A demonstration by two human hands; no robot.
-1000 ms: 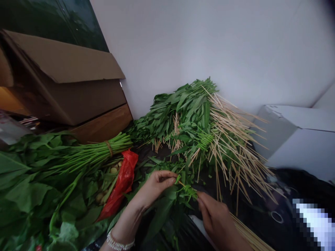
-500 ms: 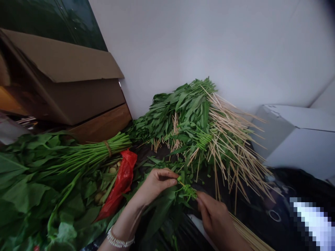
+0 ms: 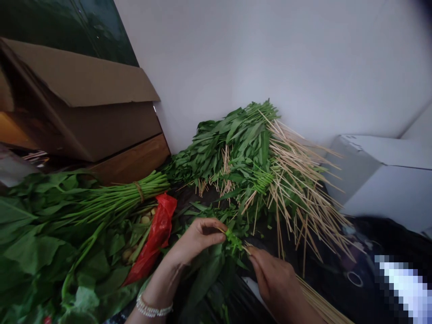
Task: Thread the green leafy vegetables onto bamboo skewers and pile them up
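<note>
My left hand pinches a small bunch of green leaves between thumb and fingers, low in the middle of the view. My right hand is closed on a thin bamboo skewer whose tip runs into those leaves. Both hands sit close together over loose greens on a black sheet. Behind them lies a big pile of skewered greens, their bare sticks fanning out to the right.
A tied bundle of long green stems and large leaves lie at left, beside a red plastic bag. Cardboard boxes stand at the back left, a white box at right. More bare skewers lie under my right wrist.
My right hand has pushed left along the skewer toward my left hand, bunching the leaves tighter against my left fingers. The piles have not moved.
</note>
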